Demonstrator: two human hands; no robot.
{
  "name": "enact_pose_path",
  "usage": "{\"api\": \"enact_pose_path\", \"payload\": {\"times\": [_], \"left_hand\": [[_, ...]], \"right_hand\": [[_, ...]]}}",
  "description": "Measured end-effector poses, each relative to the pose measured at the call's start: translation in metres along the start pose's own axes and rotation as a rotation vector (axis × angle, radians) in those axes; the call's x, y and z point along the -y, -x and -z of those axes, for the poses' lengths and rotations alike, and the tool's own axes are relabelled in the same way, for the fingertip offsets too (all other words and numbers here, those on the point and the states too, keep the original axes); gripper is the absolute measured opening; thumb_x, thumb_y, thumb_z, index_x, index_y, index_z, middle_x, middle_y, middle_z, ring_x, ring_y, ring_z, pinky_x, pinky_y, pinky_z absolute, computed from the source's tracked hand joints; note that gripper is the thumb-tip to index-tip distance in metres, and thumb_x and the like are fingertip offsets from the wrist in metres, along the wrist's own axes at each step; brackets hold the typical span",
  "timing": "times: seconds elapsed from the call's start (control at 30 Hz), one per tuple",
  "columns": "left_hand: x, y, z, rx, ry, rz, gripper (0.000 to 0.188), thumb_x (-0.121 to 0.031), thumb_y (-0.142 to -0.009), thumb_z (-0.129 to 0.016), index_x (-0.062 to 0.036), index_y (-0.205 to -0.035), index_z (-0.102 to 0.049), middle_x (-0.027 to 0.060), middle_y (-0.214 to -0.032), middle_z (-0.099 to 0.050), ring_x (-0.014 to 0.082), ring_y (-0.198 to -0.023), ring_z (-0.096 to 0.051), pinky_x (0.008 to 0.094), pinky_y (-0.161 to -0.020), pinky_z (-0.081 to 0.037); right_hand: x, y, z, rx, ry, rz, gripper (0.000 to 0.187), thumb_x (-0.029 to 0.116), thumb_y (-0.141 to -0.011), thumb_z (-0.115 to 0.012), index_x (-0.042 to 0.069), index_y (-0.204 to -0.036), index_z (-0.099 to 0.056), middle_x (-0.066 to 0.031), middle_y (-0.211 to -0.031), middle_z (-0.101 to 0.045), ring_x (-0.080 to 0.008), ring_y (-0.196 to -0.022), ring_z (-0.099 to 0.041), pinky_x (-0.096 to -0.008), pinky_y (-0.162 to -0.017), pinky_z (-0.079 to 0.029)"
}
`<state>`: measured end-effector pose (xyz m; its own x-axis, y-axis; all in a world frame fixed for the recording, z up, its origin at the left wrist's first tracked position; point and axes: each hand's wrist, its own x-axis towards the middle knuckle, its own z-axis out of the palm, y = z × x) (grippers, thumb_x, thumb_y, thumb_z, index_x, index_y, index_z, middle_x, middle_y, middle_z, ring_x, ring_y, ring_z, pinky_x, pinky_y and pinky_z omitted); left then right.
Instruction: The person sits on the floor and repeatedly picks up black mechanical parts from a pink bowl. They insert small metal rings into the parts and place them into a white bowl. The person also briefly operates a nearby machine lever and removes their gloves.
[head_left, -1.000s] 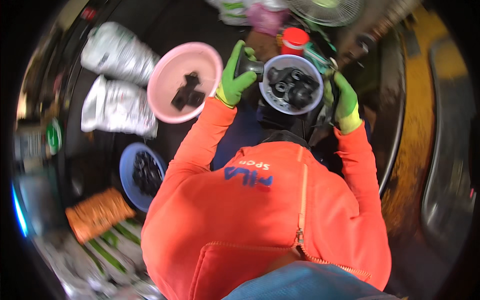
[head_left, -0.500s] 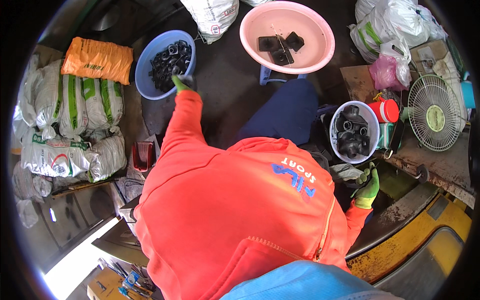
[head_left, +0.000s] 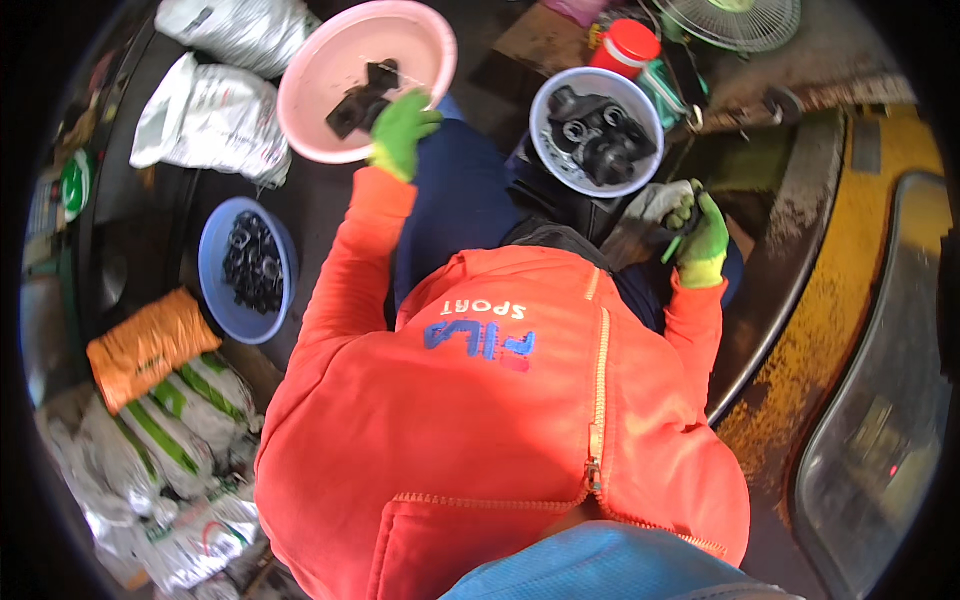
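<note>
My left hand (head_left: 402,138), in a green glove, is over the near rim of the pink basin (head_left: 297,112). Its fingers are stretched out and I see nothing held in them. Several flat black parts (head_left: 357,108) lie in that basin, just beyond the fingers. My right hand (head_left: 705,243), gloved likewise, is closed around a small black part (head_left: 668,232), mostly hidden by the fingers. Beside it a greyish-white cloth-like piece (head_left: 650,205) lies by my leg. Ahead of this hand stands a pale bucket (head_left: 541,118) full of black moulded pieces (head_left: 605,140).
A blue tub (head_left: 209,265) of small black parts is at the left. White sacks (head_left: 225,115) and an orange sack (head_left: 155,345) lie around it. A red-lidded jug (head_left: 628,45) and a fan (head_left: 740,20) are beyond the bucket. Yellow machinery (head_left: 830,330) borders my right side.
My view has turned to the right. My left hand has moved from above the blue tub, where something dark was blurred beside it, to the pink basin. The right hand stays near the bucket.
</note>
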<state>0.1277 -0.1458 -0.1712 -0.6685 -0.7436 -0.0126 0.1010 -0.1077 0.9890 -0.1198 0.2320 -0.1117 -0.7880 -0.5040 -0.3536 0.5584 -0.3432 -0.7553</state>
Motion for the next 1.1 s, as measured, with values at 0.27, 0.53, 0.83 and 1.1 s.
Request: {"api": "enact_pose_path", "payload": {"times": [0.27, 0.53, 0.83, 1.1], "left_hand": [[0.066, -0.077, -0.212, 0.255, -0.962, 0.040, 0.046, -0.032, -0.080, -0.065, -0.0074, -0.119, -0.062, 0.0170, -0.112, -0.066, 0.0347, -0.108, -0.061, 0.0415, -0.091, -0.049], [0.103, -0.093, -0.256, 0.586, -1.863, 0.042, 0.049, -0.029, -0.084, -0.063, -0.0218, -0.131, -0.055, 0.0050, -0.134, -0.056, 0.0236, -0.122, -0.055, 0.0508, -0.093, -0.043], [0.126, -0.094, -0.235, 0.346, -1.032, 0.146, 0.050, -0.046, -0.094, -0.046, -0.0087, -0.126, -0.055, 0.0116, -0.126, -0.060, 0.0323, -0.116, -0.056, 0.0401, -0.094, -0.043], [0.124, -0.124, -0.260, 0.479, -1.437, 0.159, 0.052, -0.046, -0.100, -0.031, -0.0124, -0.129, -0.057, 0.0142, -0.132, -0.056, 0.0328, -0.122, -0.053, 0.0414, -0.098, -0.043]], "right_hand": [[-0.013, -0.002, -0.004, -0.070, 0.043, -0.086, 0.020, 0.020, -0.092, -0.053, 0.008, -0.108, -0.058, -0.0023, -0.076, -0.055, -0.0150, -0.059, -0.049, -0.0283, -0.054, -0.040], [-0.013, -0.008, -0.005, -0.101, 0.031, -0.094, 0.020, 0.018, -0.093, -0.050, 0.007, -0.107, -0.057, -0.0020, -0.074, -0.054, -0.0145, -0.056, -0.050, -0.0264, -0.051, -0.039], [-0.017, -0.008, -0.019, -0.094, 0.124, -0.115, 0.019, 0.023, -0.096, -0.050, 0.010, -0.106, -0.059, -0.0016, -0.076, -0.058, -0.0121, -0.056, -0.051, -0.0241, -0.049, -0.041], [-0.025, -0.002, -0.026, -0.090, 0.187, -0.166, 0.024, 0.023, -0.094, -0.051, 0.008, -0.111, -0.057, -0.0011, -0.077, -0.054, -0.0114, -0.057, -0.047, -0.0236, -0.051, -0.037]]}}
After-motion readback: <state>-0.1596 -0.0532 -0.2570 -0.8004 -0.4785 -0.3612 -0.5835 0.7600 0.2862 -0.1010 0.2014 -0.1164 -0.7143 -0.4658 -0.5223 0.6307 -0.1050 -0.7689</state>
